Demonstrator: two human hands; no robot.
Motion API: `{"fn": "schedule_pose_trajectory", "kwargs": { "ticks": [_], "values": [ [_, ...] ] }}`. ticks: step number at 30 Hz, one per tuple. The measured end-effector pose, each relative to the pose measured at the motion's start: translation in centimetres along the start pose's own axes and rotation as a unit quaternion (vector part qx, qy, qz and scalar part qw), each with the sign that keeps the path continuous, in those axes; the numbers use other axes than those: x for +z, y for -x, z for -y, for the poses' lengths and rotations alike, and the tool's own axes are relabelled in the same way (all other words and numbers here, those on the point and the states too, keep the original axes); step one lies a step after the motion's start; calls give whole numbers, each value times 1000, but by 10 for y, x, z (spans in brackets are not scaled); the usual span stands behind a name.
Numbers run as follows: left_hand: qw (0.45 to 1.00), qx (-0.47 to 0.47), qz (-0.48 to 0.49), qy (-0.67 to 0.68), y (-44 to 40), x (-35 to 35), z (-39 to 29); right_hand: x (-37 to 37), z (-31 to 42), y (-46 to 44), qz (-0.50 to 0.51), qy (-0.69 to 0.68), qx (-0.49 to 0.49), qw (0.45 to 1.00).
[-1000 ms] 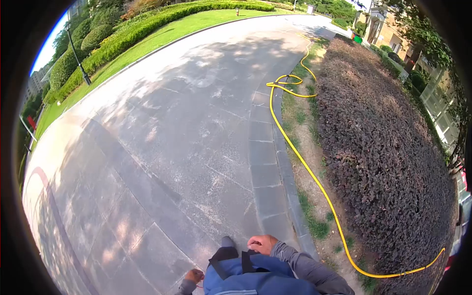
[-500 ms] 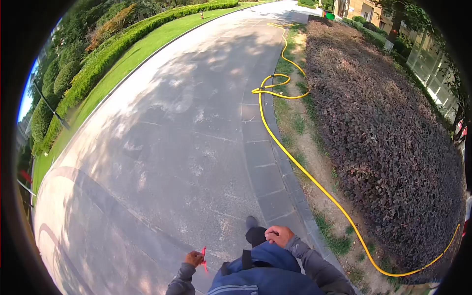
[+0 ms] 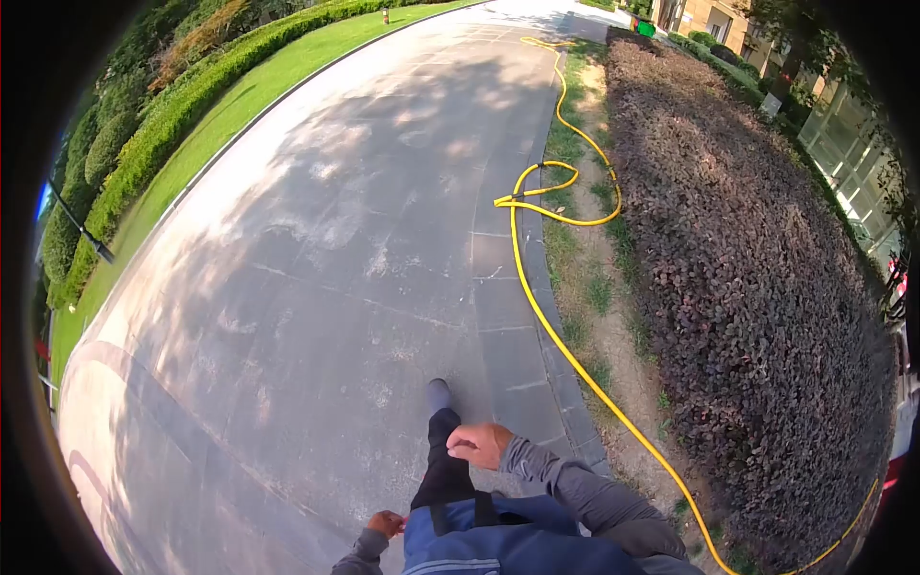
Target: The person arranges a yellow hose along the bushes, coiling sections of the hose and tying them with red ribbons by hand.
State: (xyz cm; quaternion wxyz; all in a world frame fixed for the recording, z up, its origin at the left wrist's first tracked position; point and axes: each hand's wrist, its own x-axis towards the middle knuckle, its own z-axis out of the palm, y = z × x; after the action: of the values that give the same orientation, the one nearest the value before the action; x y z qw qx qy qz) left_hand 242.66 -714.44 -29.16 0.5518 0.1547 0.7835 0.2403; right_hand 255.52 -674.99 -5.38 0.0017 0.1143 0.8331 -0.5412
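My left hand (image 3: 387, 523) hangs low beside the blue garment (image 3: 517, 541) at my waist, its fingers closed. Only a trace of a red strip (image 3: 403, 524) shows at the fingertips; the garment hides the rest. Across the front of my body, my right hand (image 3: 481, 446) is curled into a loose fist, with nothing seen sticking out of it. Below it my leg in dark trousers reaches forward, ending in a grey shoe (image 3: 440, 394) on the pavement.
A yellow hose (image 3: 585, 379) runs along the kerb and loops farther ahead. Beyond it on the right stands a purple-leaved hedge (image 3: 747, 278). The paved path (image 3: 316, 316) stretches forward, with a lawn (image 3: 240, 105) and green hedge on the left. A green bin (image 3: 645, 29) stands far off.
My right hand has swung forward and left across my body. My left hand has drawn lower, and the red strip is now mostly hidden. A foot has stepped forward.
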Motion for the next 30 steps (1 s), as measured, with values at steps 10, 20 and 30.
{"fn": "schedule_pose_trajectory", "kwargs": {
  "ticks": [10, 20, 30],
  "values": [
    [906, 254, 27, -337, -213, -224, -191, -143, -46, -162, -35, 6, 128, 991],
    [947, 206, -48, -242, -395, -347, -427, -257, -102, -299, -144, -79, 144, 976],
    [923, 271, 59, -267, -483, -371, -547, -452, -222, -453, -200, -109, 200, 953]
  ]
}}
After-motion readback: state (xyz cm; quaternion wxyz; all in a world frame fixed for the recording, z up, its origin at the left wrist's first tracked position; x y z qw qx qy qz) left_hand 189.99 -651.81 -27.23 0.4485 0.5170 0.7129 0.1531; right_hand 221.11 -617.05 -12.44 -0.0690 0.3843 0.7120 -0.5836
